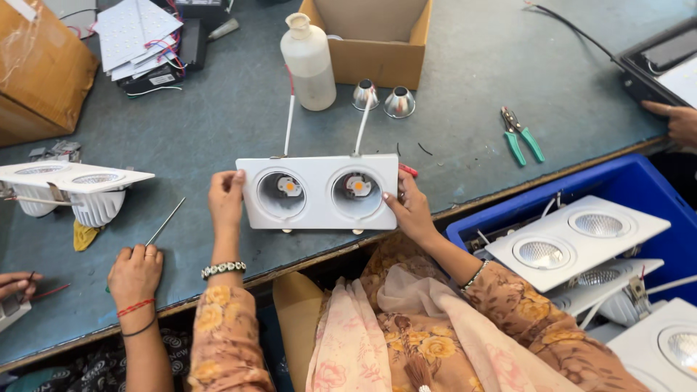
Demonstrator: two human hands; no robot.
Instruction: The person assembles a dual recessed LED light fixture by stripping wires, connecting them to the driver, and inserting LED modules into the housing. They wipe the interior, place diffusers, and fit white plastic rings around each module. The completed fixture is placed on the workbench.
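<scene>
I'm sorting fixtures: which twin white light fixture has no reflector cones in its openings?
The twin fixture held between the left hand and right hand: its bare emitters show. The blue crate's fixtures have reflectors.

Bright, even overhead light, soft shadows, sharp focus, slight wide-angle edge stretch.

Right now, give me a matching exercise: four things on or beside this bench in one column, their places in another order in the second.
Things:
1. white twin light housing
2. green-handled pliers
3. white plastic bottle
4. finished twin lights

Places:
a. in the blue crate
b. beside the open cardboard box
c. between left hand and right hand
d. alone on the table, far right

Pairs: 1-c, 2-d, 3-b, 4-a
</scene>
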